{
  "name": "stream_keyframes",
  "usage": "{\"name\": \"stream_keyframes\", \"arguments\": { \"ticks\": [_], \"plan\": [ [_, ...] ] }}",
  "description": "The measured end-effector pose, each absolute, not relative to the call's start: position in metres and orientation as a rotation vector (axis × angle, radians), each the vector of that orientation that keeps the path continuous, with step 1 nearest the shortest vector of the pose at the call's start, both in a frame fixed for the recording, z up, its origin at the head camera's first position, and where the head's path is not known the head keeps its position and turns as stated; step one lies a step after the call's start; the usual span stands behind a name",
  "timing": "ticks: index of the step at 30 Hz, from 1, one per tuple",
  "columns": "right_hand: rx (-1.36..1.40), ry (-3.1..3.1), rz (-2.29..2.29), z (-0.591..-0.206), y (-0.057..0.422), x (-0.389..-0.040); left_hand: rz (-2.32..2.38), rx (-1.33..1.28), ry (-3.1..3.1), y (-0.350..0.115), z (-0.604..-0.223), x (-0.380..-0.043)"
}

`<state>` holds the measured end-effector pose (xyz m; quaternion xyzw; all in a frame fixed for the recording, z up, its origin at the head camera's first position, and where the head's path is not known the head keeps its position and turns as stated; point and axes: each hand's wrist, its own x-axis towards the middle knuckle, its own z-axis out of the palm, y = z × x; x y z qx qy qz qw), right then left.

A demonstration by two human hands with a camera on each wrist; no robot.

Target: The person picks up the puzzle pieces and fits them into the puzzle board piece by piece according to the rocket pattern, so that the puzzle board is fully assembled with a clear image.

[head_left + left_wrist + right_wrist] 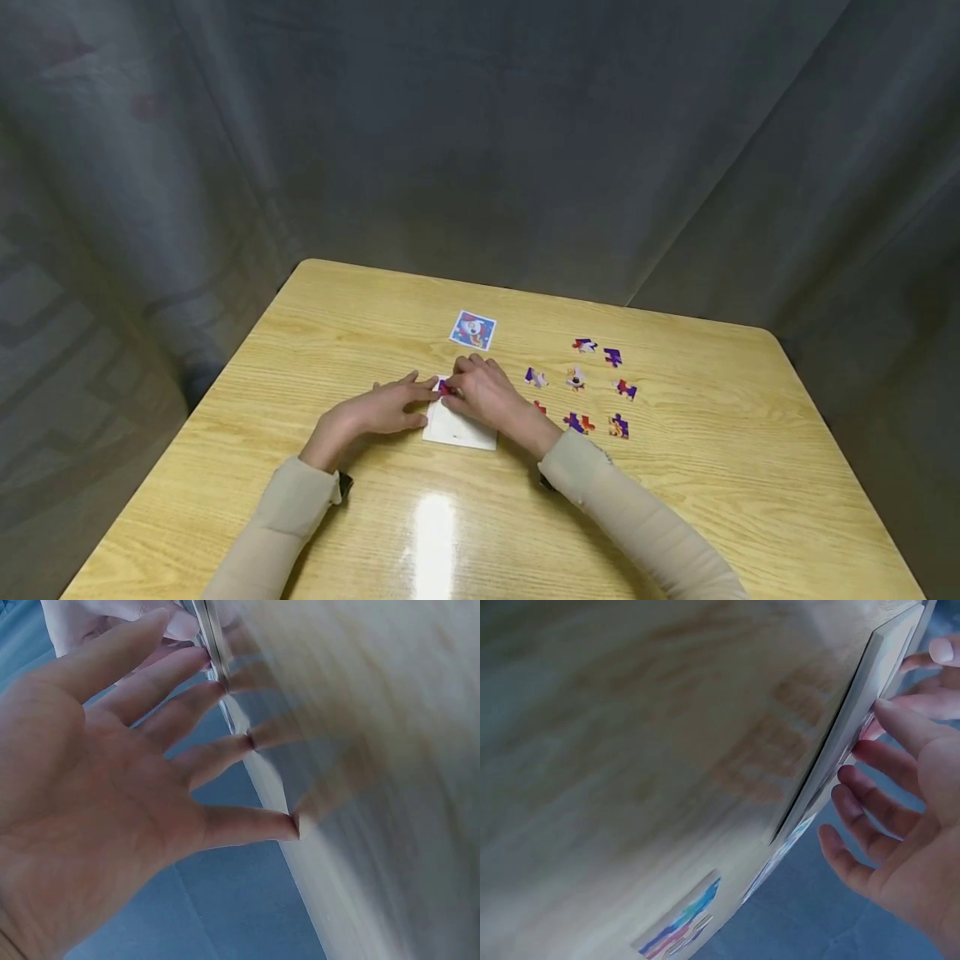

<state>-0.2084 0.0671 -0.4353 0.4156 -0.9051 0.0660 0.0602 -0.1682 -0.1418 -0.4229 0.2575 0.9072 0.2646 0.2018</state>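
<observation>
A white square puzzle tray (459,429) lies on the table, with a purple and red jigsaw piece (444,388) at its far left corner. My right hand (491,396) reaches over the tray and pinches this piece between thumb and index finger; the other fingers are loosely bent above the table in the right wrist view. At the tray's left edge is my left hand (386,407), its fingers spread and nearly straight. In the left wrist view its fingertips (289,826) touch the surface. The piece is mostly hidden by the fingers.
Several loose jigsaw pieces (575,379) lie spread to the right of the tray, one partly behind the right wrist. A small printed picture (473,330) of a cartoon character lies beyond the tray. Dark grey curtains (465,150) hang behind the wooden table (360,325).
</observation>
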Motion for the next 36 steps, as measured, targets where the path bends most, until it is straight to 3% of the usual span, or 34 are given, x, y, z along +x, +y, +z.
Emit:
{"name": "stream_keyframes", "arguments": {
  "ticks": [36],
  "plan": [
    [1.232, -2.807, 0.304, -0.430, 0.079, -0.202, 0.732, 0.736, 2.577, -0.143, -0.423, -0.170]
  ]
}}
